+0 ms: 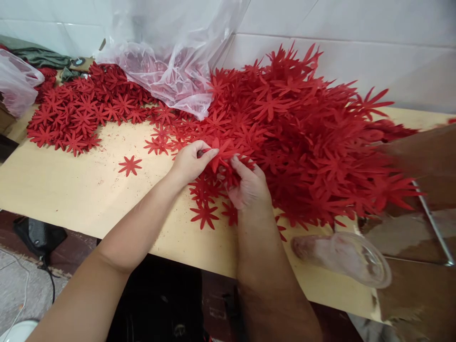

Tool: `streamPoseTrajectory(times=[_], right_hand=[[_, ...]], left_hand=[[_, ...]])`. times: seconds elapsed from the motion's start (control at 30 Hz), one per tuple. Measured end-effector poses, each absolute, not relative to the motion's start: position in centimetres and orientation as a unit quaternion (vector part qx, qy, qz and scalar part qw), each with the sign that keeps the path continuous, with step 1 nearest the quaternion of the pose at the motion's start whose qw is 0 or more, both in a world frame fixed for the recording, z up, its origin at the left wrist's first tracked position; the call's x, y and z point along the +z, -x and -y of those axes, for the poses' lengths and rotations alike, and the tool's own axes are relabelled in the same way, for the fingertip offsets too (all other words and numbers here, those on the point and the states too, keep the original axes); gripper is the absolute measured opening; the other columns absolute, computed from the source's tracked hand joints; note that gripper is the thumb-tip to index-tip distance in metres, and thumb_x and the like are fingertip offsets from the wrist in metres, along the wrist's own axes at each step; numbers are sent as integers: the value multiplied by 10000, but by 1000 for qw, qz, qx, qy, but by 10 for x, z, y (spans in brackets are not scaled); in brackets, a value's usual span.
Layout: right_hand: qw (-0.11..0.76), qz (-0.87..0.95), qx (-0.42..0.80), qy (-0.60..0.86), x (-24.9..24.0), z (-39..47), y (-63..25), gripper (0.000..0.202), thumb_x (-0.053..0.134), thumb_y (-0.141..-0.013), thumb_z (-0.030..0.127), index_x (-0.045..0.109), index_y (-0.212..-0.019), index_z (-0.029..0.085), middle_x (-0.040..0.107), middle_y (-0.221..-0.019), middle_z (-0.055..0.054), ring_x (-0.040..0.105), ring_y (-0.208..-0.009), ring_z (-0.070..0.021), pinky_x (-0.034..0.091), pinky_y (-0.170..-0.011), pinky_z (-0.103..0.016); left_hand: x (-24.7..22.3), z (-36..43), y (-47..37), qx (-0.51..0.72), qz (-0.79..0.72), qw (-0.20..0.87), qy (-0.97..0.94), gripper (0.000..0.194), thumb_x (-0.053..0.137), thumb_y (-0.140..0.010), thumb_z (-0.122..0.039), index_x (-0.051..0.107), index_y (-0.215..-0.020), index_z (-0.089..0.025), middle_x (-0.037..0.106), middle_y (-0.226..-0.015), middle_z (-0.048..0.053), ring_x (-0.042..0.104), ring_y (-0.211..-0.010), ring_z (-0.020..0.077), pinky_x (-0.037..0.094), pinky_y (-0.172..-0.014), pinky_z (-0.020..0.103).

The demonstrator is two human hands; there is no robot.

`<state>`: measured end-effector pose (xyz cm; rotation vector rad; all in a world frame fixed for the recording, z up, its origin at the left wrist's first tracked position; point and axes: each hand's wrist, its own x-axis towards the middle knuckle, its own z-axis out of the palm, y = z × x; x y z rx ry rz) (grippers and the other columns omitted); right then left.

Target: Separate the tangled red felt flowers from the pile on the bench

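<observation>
My left hand [192, 160] pinches a red flower-shaped cutout [225, 151] between thumb and fingers, at the middle of the table. Close beside it, my right hand [249, 183] is closed on the red cutouts too, with its fingertips partly hidden among them. Small dark red star-like flowers [204, 214] lie just below and between the hands. One single red flower [130, 165] rests apart on the wood to the left. Behind and right of my hands rises a large heap of bright red many-petalled flowers [313, 137].
A lower pile of dark red flowers [76, 111] spreads at the back left. Clear plastic sheeting [171, 71] hangs against the tiled wall. A transparent plastic cup [342, 256] lies on its side at the front right, beside brown cardboard [420, 228]. The pale wooden table [71, 190] has scattered specks.
</observation>
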<state>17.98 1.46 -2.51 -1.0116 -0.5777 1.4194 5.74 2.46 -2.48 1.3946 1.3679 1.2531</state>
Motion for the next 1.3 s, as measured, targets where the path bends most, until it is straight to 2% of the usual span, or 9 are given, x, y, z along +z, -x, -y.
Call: streamPoseTrajectory(times=[0.1, 0.17, 0.3, 0.57, 0.77, 0.9, 1.0, 1.17, 1.3], right_hand=[[594, 280, 626, 421, -24, -13, -179, 326, 783, -551, 432, 626, -699, 188, 650, -643, 53, 574, -516, -62, 501, -468, -192], [583, 297, 634, 413, -24, -12, -178, 372, 793, -511, 466, 634, -701, 187, 661, -652, 46, 599, -551, -76, 532, -524, -215], [565, 293, 630, 444, -24, -11, -177, 373, 854, -393, 327, 622, -650, 186, 667, -636, 60, 607, -561, -63, 522, -534, -182], [577, 244, 608, 487, -14, -11, -175, 206, 763, -460, 151, 596, -580, 170, 616, -534, 65, 551, -481, -47, 456, -455, -157], [626, 230, 583, 464, -18, -14, -182, 186, 700, -524, 168, 556, -637, 195, 579, -554, 90, 524, -452, -56, 398, -369, -161], [640, 226, 593, 433, -21, -17, -191, 215, 697, -530, 184, 528, -662, 196, 583, -590, 97, 477, -416, -34, 323, -330, -141], [637, 241, 599, 422, -22, -18, -193, 235, 724, -549, 229, 526, -671, 194, 576, -583, 90, 467, -416, -30, 313, -336, -139], [616, 325, 559, 449, -25, -14, -183, 248, 753, -584, 364, 634, -721, 194, 605, -614, 64, 512, -494, -45, 434, -454, -176], [579, 371, 584, 431, -28, -9, -176, 321, 813, -511, 335, 676, -774, 212, 660, -714, 53, 584, -638, -58, 500, -620, -187]], left_hand=[[-24, -22, -58, 479, -554, 384, -563, 232, 559, -787, -312, 464, -631, -169, 448, -575, -49, 389, -562, 71, 314, -570, 232], [-23, -21, -60, 469, -552, 383, -573, 262, 572, -781, -325, 433, -617, -174, 422, -568, -56, 367, -557, 70, 301, -566, 233], [-22, -21, -62, 484, -548, 384, -564, 349, 656, -720, -302, 353, -595, -183, 355, -557, -75, 309, -543, 59, 278, -550, 226], [-24, -23, -61, 527, -446, 571, -444, 167, 642, -756, -267, 511, -788, -169, 515, -607, -57, 458, -531, 56, 373, -587, 218], [-28, -26, -59, 544, -386, 619, -416, 181, 674, -700, -141, 594, -863, -145, 631, -730, -21, 568, -662, 72, 433, -732, 242], [-24, -28, -54, 537, -442, 598, -399, 75, 636, -717, -98, 582, -757, -130, 600, -640, -39, 530, -582, 52, 422, -668, 223], [-20, -29, -53, 530, -488, 566, -401, 121, 621, -738, -113, 530, -660, -128, 544, -576, -54, 464, -517, 34, 370, -581, 201], [-24, -27, -55, 512, -520, 520, -445, 290, 666, -727, -217, 424, -580, -156, 384, -492, -91, 319, -448, 22, 248, -486, 201], [-24, -24, -60, 508, -474, 556, -457, 246, 625, -763, -208, 434, -615, -161, 415, -515, -83, 363, -468, 33, 290, -509, 204]])
